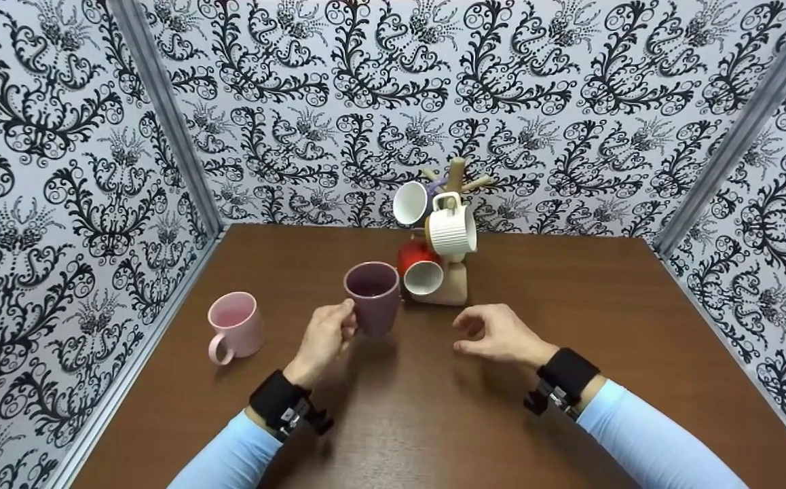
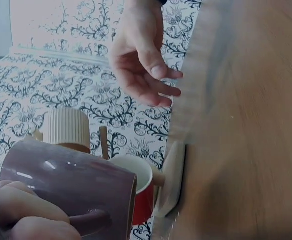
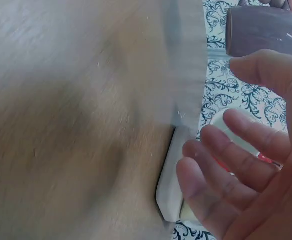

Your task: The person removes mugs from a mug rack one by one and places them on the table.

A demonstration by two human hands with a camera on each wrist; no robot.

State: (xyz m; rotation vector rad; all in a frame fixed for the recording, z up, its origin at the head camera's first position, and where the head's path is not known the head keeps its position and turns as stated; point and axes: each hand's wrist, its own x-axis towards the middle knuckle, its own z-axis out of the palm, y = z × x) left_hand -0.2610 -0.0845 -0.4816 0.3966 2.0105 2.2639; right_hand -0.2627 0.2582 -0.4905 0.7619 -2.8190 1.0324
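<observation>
A purple mug [image 1: 376, 309] is held above the table by my left hand [image 1: 325, 339], whose fingers grip it by the handle at its left side. In the left wrist view the fingers curl round the handle of the purple mug [image 2: 76, 180]. My right hand [image 1: 498, 334] hovers right of the mug, its fingers loosely bent and holding nothing. Behind the hands stands a wooden mug tree [image 1: 456, 278]. On it hang a red mug [image 1: 415, 258], a ribbed cream mug [image 1: 453, 231] and a mug with a white inside [image 1: 410, 202].
A pink mug [image 1: 238, 326] stands upright on the brown table [image 1: 569, 285] at the left, its handle toward the front. Patterned walls [image 1: 535, 122] close off the back and both sides of the table.
</observation>
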